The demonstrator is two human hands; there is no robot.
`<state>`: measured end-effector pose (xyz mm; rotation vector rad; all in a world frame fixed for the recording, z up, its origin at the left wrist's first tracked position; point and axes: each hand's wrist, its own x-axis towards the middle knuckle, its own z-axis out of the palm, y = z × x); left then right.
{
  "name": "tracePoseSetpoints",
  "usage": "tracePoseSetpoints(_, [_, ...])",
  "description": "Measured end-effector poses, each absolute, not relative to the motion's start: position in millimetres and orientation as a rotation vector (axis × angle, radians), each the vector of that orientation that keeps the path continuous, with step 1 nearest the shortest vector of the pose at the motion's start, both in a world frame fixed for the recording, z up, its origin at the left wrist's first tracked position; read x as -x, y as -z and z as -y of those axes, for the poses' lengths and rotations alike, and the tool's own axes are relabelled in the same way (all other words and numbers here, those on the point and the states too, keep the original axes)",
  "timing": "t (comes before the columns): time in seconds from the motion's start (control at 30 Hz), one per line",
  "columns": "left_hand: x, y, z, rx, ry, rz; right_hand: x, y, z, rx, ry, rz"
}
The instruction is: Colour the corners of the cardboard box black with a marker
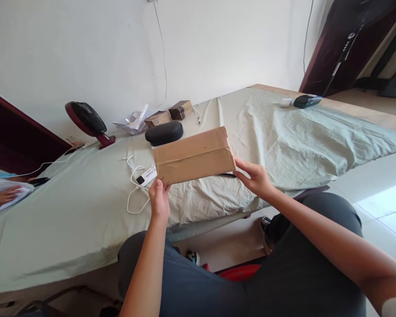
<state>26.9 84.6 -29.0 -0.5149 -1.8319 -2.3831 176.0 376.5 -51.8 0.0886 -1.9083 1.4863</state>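
Observation:
I hold a flat brown cardboard box (194, 155), taped along its middle, above the near edge of a table covered in pale green cloth (86, 211). My left hand (159, 199) grips the box's lower left corner, fingers closed on it. My right hand (254, 177) clasps its right end with the thumb on top. A white charger with a label and its looped white cable (139, 181) lie on the cloth just left of my left hand.
A black oval case (164, 132), two small brown boxes (170, 114), white plastic wrapping (132, 122) and a red desk fan (87, 121) sit near the wall. A dark device (306, 101) lies far right. Another person's hand (5, 196) rests on papers at far left.

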Motion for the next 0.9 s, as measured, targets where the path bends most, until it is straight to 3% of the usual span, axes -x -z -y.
tracePoseSetpoints(0.13, [-20.9,31.5,-75.6,0.693,2.198,2.032,-181.8,42.8,-371.0,-0.169,-1.652,1.841])
tracePoseSetpoints(0.37, [-23.9,31.5,-71.0,1.145,1.480,2.126,-181.0,35.8,-376.3,0.047,-1.704,1.731])
tracePoseSetpoints(0.5, [-28.2,28.3,-76.7,1.156,1.764,2.144,-174.9,42.2,-382.1,0.090,-1.792,1.723])
tracePoseSetpoints(0.6, [-29.1,29.9,-83.0,0.829,2.064,2.174,-171.2,44.7,-381.2,-0.067,-1.793,1.779])
tracePoseSetpoints(0.67, [-27.0,32.7,-84.5,0.671,2.069,2.204,-170.5,45.4,-379.1,-0.159,-1.792,1.793])
tracePoseSetpoints(0.9, [-14.7,38.1,-73.1,1.067,1.262,2.036,-177.5,37.3,-375.6,-0.162,-1.961,1.690])
